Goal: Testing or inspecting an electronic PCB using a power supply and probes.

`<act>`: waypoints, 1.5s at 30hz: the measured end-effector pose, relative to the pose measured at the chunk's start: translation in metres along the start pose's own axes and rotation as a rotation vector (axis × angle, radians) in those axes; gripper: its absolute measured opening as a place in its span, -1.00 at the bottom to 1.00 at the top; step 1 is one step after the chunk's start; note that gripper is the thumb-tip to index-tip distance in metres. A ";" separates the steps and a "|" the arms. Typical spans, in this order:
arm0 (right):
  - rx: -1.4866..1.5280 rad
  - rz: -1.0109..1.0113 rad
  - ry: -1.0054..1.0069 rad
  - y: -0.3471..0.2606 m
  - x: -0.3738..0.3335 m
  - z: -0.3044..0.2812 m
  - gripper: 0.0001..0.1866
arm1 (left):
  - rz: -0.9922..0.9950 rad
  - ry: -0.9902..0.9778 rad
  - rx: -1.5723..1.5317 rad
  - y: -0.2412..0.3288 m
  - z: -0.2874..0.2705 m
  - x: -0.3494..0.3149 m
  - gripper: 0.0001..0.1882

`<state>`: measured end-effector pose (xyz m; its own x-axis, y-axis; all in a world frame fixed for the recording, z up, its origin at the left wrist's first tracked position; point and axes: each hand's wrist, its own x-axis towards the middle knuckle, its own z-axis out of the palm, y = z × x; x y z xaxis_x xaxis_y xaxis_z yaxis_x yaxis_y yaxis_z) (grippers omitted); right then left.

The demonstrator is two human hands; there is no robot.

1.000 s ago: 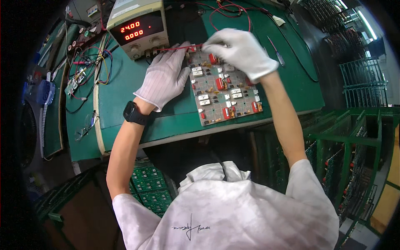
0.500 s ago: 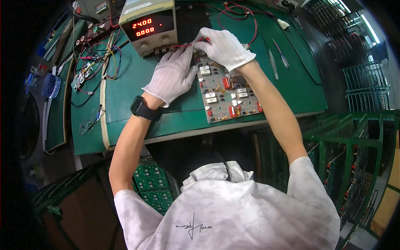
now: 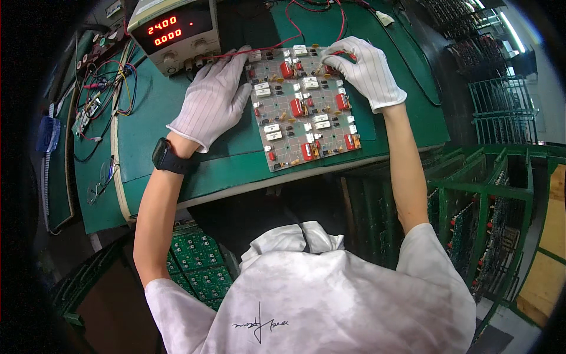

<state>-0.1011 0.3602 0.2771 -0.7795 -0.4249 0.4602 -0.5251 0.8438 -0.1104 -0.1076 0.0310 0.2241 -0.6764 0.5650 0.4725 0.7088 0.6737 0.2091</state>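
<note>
Our right hand (image 3: 367, 71), in a white striped fabric glove, pinches the end of a thin red wire lead (image 3: 342, 54) between thumb and forefinger, tip pressed down at the far right corner of the panel of small grey circuit boards studded with red and white components (image 3: 303, 106). Our left hand (image 3: 215, 100), gloved the same, lies flat with fingers spread just off the panel's left edge; its fingertips reach the far left corner, where a second thin red wire (image 3: 236, 55) runs under them. We cannot tell whether those fingers actually grip it.

The panel rests on the green bench mat (image 3: 177, 159), long axis running away from us, tilted slightly leftward at the far end. Both contact points sit on the panel's far edge, one at each corner, so the rest of the panel lies nearer us than either hand's fingertips.

Beyond the panel's far left corner stands the beige bench power supply with red digit display (image 3: 174, 32); the left hand is the nearer to it. A black wristwatch (image 3: 168, 156) sits left of the panel's near end.
</note>
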 end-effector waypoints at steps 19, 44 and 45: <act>0.033 -0.025 0.041 -0.011 0.027 0.031 -0.76 | 0.053 -0.023 0.108 -0.002 0.003 -0.002 -0.42; -0.265 0.763 -0.143 -0.007 -0.068 -0.025 -0.32 | 0.076 -0.042 -0.034 0.001 -0.006 0.004 -0.45; -0.346 0.734 -0.122 -0.008 -0.071 -0.021 -0.35 | 0.066 -0.052 -0.032 0.001 -0.005 0.005 -0.45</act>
<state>-0.0348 0.3902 0.2639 -0.9260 0.2585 0.2750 0.2521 0.9659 -0.0589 -0.1095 0.0320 0.2312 -0.6370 0.6324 0.4408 0.7576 0.6193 0.2063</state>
